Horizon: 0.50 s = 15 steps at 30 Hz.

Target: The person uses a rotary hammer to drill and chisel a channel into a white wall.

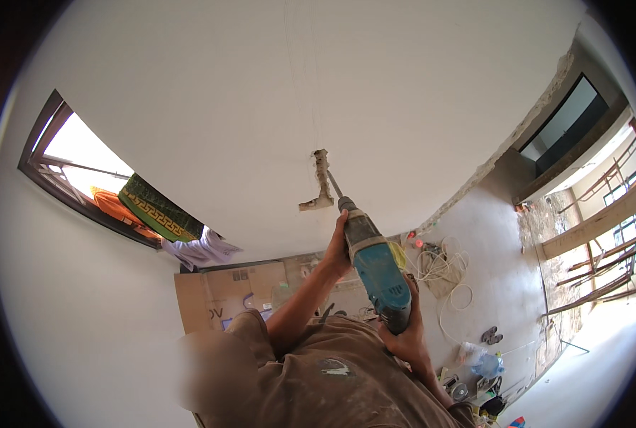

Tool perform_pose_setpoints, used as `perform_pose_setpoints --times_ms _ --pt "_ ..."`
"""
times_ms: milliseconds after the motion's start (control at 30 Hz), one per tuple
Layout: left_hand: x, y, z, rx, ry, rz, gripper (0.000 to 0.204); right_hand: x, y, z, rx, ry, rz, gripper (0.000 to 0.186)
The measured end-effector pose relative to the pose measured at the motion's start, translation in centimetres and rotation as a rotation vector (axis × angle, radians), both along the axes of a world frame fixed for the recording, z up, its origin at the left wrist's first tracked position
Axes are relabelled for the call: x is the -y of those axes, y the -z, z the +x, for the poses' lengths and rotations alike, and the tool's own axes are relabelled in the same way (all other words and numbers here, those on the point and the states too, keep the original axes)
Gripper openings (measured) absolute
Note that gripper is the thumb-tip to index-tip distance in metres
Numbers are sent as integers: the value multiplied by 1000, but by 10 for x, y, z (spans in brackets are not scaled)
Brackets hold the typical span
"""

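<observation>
I hold a blue and grey rotary hammer drill [378, 274] pointed up at the white wall. My left hand [336, 250] is closed on the front of its body, behind the chuck. My right hand [403, 335] is closed round its rear grip, partly hidden behind the tool. The long steel bit [338, 187] reaches to the right edge of a rough, L-shaped chipped channel [321, 171]; whether its tip touches the wall, I cannot tell. Faint vertical lines run up the wall above the channel. My forearms and brown shirt show below.
A window [82, 143] at left holds draped cloths [154, 207]. Below are cardboard [225, 285] and coiled white cables [446, 267]. At right, a rough-edged opening [589, 128] shows wooden poles and planks [575, 235]. A plastic jug [487, 364] and assorted tools lie at lower right.
</observation>
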<state>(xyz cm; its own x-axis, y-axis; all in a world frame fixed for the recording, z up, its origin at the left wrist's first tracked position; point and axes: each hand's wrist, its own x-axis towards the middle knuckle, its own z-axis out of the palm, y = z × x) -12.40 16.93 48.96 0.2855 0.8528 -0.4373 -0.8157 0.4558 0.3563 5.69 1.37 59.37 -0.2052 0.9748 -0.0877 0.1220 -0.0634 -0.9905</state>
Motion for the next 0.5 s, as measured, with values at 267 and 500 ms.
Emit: perform_pose_setpoints --times_ms 267,500 --pt "-19 11 -27 39 34 150 65 -12 -1 -34 99 -3 64 89" --pt "-38 13 -61 92 26 178 68 -40 16 -75 189 -123 161 92"
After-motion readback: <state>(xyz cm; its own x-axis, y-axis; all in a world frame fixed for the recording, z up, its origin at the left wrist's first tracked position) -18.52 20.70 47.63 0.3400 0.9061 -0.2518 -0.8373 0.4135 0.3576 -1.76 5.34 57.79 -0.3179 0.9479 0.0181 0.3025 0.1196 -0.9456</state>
